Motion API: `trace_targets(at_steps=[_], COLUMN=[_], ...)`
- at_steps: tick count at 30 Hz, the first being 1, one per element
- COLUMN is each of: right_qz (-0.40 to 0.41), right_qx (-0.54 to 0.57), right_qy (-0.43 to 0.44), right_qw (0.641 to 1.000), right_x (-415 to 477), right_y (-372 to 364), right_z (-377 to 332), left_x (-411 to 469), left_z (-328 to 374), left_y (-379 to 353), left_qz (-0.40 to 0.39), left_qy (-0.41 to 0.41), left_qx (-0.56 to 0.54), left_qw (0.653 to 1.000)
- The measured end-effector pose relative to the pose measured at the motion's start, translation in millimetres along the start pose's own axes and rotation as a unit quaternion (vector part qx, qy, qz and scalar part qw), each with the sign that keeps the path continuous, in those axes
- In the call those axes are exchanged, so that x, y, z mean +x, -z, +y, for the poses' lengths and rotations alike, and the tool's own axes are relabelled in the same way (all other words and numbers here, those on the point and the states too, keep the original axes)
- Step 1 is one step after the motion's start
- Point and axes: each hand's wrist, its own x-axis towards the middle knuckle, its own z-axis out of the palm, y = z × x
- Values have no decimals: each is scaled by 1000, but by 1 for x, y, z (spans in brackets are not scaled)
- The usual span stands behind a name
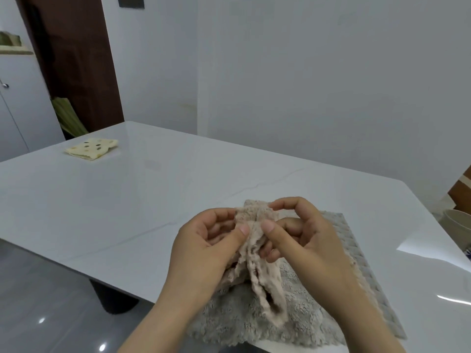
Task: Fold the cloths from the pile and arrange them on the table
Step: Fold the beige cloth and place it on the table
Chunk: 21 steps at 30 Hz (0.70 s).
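A beige fuzzy cloth (257, 263) hangs bunched between both hands above the pile at the table's near edge. My left hand (204, 248) pinches its upper left part with thumb and curled fingers. My right hand (303, 240) pinches the upper right part, thumb in front. Under it lies a grey fluffy cloth (244, 319), and a grey waffle-textured cloth (356, 263) sticks out to the right. A folded cream cloth with dark spots (92, 148) lies flat at the far left of the table.
The white marble-look table (178, 200) stands against a white wall. A dark door and a white cabinet are at the back left. A pale bowl-like container (457, 225) sits beyond the table's right edge. Grey floor shows at the lower left.
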Motion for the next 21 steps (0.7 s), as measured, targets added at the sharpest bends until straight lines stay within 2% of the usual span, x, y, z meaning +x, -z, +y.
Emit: trace_targets(at_steps=[6, 17, 21], right_qz=[-106, -119, -130], right_qx=[-1, -114, -139], right_qy=[20, -13, -6], right_qw=[994, 986, 982], right_x=[3, 29, 31], right_y=[5, 0, -1], right_z=[-3, -10, -16], left_x=[-2, -6, -4], left_z=[5, 9, 12], left_y=[8, 15, 16], left_qz=[8, 27, 59], left_qy=[-2, -39, -43], left_qx=[-31, 9, 13], left_qw=[999, 999, 997])
